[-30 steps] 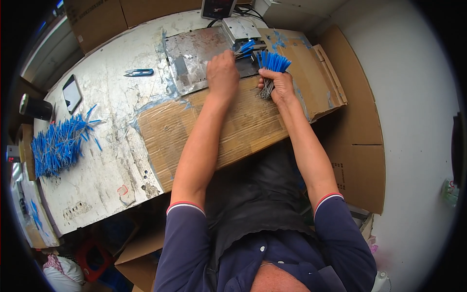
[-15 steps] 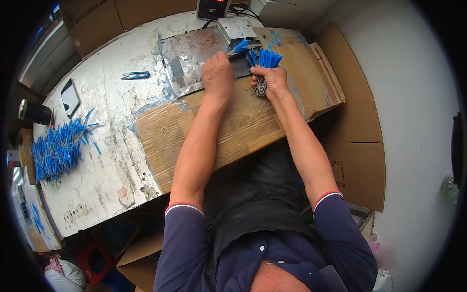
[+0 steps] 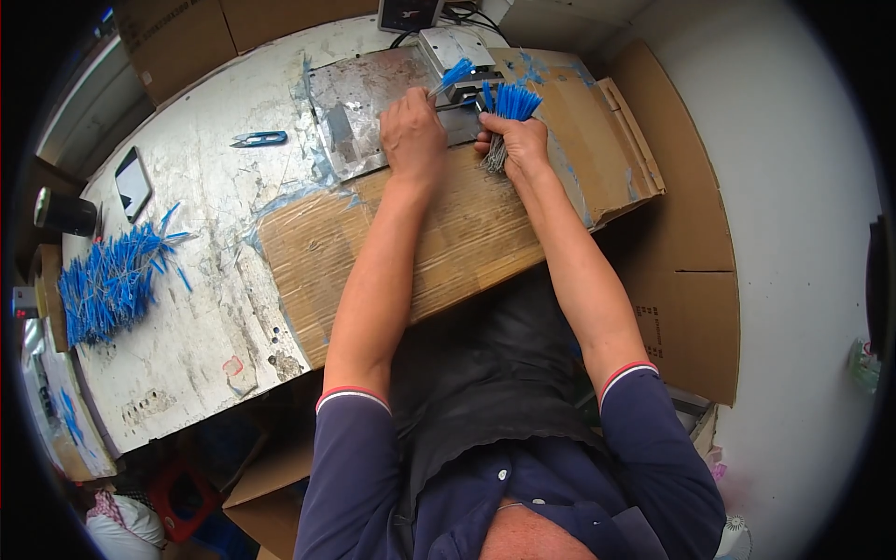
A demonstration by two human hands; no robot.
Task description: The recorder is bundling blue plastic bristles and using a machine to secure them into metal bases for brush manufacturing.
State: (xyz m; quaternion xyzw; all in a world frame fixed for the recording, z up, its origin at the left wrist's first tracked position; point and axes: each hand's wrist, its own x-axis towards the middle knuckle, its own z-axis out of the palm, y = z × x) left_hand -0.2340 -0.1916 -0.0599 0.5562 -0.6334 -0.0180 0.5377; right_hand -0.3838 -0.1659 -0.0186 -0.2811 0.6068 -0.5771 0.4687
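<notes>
My left hand (image 3: pixel 413 140) is closed around a small bunch of thin wire-like stems with blue tips (image 3: pixel 456 71), which fan out up and to the right. Beside it, a larger bundle of the same blue-tipped stems (image 3: pixel 515 101) stands in the grip of my right hand (image 3: pixel 525 145), blue ends up and pale ends hanging below the palm. Just beyond both hands sits a small metal machine (image 3: pixel 457 56) with a dark slotted front, partly hidden by the blue tips. A scuffed metal plate (image 3: pixel 369 89) lies under and left of it.
A heap of blue-tipped stems (image 3: pixel 107 285) covers the table's left side. Near it are a phone (image 3: pixel 133 185) and a dark cup (image 3: pixel 65 213). Blue thread snips (image 3: pixel 259 139) lie left of the plate. Flattened cardboard (image 3: pixel 373 271) covers the near edge; a display box (image 3: pixel 409 13) stands behind.
Both hands have shifted slightly away from me and a little left. The small bunch in my left hand has risen beside the machine's front. Both hands keep their hold.
</notes>
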